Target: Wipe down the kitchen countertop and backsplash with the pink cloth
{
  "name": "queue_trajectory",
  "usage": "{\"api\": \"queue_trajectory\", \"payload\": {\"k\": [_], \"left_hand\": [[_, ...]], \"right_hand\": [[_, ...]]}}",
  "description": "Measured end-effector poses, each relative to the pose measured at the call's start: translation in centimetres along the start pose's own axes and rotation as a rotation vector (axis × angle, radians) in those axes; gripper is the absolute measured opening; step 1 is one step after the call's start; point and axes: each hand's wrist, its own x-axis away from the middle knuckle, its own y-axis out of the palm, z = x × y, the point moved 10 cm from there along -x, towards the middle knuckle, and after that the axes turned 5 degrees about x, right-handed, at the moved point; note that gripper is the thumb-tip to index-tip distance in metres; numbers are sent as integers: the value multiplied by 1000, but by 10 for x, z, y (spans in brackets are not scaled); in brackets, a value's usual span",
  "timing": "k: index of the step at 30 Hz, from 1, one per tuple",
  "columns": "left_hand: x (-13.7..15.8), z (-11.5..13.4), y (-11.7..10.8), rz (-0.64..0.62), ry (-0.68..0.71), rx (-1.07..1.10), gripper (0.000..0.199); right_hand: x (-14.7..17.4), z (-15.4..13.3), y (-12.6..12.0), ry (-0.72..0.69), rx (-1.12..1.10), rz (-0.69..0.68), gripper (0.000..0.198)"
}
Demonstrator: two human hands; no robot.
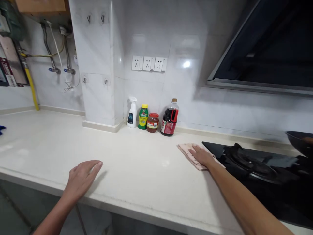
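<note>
My right hand (201,155) lies flat on a folded pale pink cloth (188,150), pressing it to the white countertop (137,169) beside the stove's left edge. Its fingers are stretched out over the cloth, not wrapped round it. Above the front of the counter at left, my left hand (81,176) hovers with its thumb apart from loosely bent fingers. Nothing shows in it, though part of its palm side is hidden.
Along the wall stand a white spray bottle (132,112), a green bottle with a yellow cap (143,117), a red-lidded jar (153,122) and a large dark sauce bottle (169,119). A black gas stove (254,166) with a pan (299,142) is at right, under a range hood (269,49).
</note>
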Motion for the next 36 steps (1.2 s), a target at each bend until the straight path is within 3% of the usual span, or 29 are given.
{"api": "queue_trajectory", "payload": {"k": [7, 10, 16, 19, 23, 28, 32, 36], "left_hand": [[-2, 4, 1, -19, 4, -63, 56], [-1, 6, 1, -6, 18, -73, 57], [0, 6, 2, 4, 74, -78, 55], [0, 8, 4, 17, 105, -83, 54], [1, 10, 4, 17, 84, -92, 56], [1, 14, 1, 13, 54, -59, 58], [2, 14, 0, 9, 19, -14, 59], [4, 15, -2, 19, 9, 3, 58]], "right_hand": [[52, 43, 12, 67, -10, -29, 73], [101, 48, 14, 80, -8, -33, 79], [230, 42, 9, -18, -34, 26, 85], [266, 46, 10, -21, -52, 40, 83], [250, 47, 9, -10, -79, -26, 80], [171, 19, -10, 121, -40, -112, 76], [120, -60, -21, 66, -66, -156, 78], [114, -184, -29, -235, -144, -174, 83]]}}
